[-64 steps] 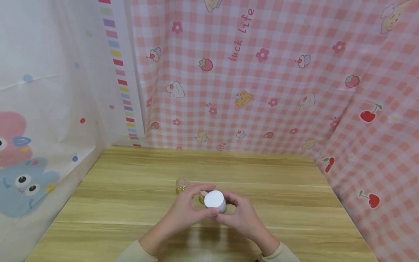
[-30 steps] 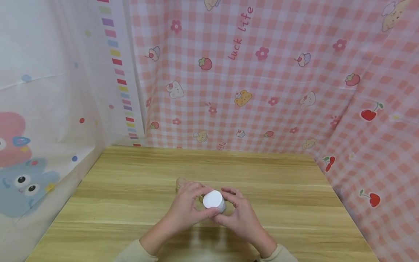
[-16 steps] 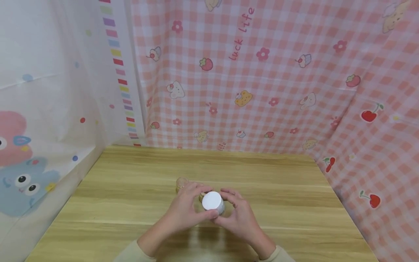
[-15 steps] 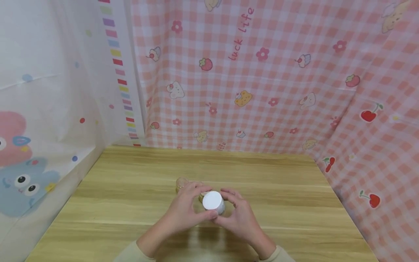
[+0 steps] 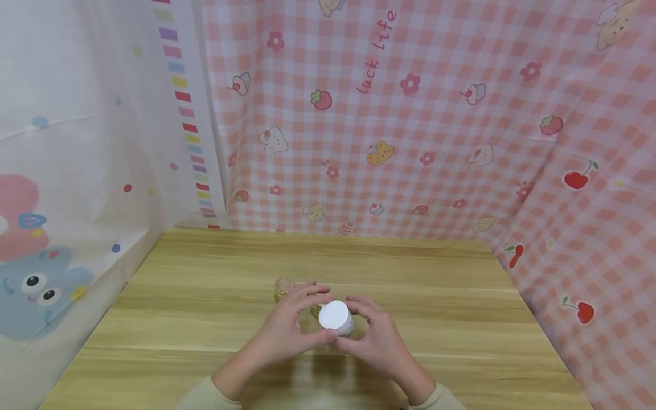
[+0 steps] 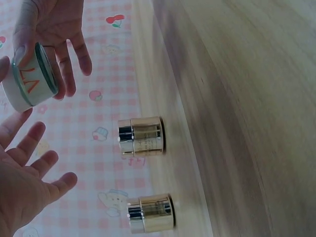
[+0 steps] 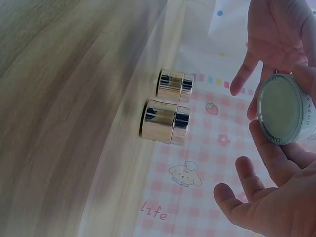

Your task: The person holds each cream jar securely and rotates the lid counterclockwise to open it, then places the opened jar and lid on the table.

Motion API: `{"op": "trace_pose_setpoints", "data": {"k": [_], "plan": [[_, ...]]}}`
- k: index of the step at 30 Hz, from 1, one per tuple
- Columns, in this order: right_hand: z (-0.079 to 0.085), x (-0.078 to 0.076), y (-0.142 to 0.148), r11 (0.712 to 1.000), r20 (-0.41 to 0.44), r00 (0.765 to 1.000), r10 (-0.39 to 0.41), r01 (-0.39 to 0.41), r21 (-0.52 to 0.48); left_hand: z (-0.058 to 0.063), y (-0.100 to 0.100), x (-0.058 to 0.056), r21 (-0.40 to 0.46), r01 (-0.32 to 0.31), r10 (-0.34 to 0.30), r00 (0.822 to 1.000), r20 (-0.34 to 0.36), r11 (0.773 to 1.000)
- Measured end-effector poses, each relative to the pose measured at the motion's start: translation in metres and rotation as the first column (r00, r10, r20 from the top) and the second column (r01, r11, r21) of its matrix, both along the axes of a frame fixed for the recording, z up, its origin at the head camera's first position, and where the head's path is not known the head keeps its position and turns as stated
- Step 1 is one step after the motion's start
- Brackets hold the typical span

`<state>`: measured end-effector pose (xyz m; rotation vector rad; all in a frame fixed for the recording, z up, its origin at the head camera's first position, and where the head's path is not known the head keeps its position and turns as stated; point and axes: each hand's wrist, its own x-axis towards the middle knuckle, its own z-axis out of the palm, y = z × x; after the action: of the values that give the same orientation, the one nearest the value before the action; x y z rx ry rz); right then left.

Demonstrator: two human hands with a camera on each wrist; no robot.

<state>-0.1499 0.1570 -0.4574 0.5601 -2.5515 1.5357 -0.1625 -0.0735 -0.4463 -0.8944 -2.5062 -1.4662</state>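
Note:
In the head view, a white cosmetic cream jar (image 5: 335,318) is held above the table, tilted, its flat white lid facing up. My left hand (image 5: 284,329) pinches the lid between thumb and forefinger, its other fingers spread apart. From the other side my right hand (image 5: 378,336) grips the jar's body with thumb and fingers. In the left wrist view, orange lettering shows on the side of the jar (image 6: 32,81). The right wrist view shows the pale round base of the jar (image 7: 281,108). Two gold jars (image 7: 165,122) (image 7: 174,85) stand behind the hands.
A wood-grain table (image 5: 435,285) lies under the hands. Pink checked cloth (image 5: 379,114) hangs behind and at the right, and a white printed cloth (image 5: 102,114) at the left. One gold jar (image 5: 284,288) shows left of the hands; another (image 5: 316,310) is mostly covered.
Both hands keep the white jar in nearly the same spot. The left hand's fingers have shifted a little round the lid, and the right hand's upper fingers have spread slightly.

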Motion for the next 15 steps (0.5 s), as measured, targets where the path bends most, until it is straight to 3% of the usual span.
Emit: {"op": "trace_pose_setpoints", "data": {"k": [9, 15], "plan": [[-0.0007, -0.0004, 0.0004, 1.0, 0.011, 1.0, 0.021, -0.021, -0.009, -0.001, 0.0003, 0.0006, 0.011, -0.009, 0.009, 1.0, 0.006, 1.0], [-0.0015, -0.0003, -0.0014, 1.0, 0.015, 1.0, -0.006, 0.006, -0.005, -0.0037, 0.0026, 0.0018, 0.015, -0.047, 0.047, 0.999, 0.007, 0.999]]}}
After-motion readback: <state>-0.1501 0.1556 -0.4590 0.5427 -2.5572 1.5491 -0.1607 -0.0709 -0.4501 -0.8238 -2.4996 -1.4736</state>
